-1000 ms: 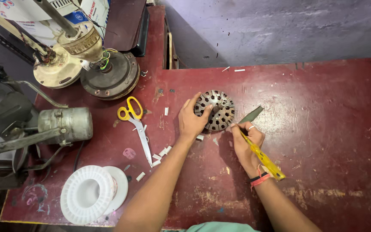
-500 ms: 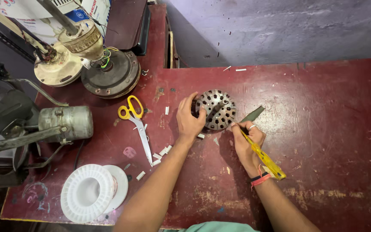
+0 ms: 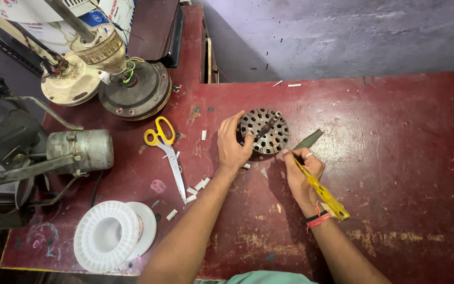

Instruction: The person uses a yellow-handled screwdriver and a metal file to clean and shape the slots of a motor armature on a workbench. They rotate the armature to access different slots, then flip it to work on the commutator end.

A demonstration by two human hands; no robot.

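My left hand (image 3: 233, 147) grips the round metal part (image 3: 264, 131) on the counter (image 3: 395, 158) while my right hand (image 3: 301, 173) squeezes the yellow tool (image 3: 324, 193), which might slip and poke my fingers.

One stator core (image 3: 264, 131), one scissors (image 3: 166, 150), one spool (image 3: 112, 235).

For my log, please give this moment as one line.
left hand: holds slotted metal disc | right hand: holds yellow screwdriver | surface: red table
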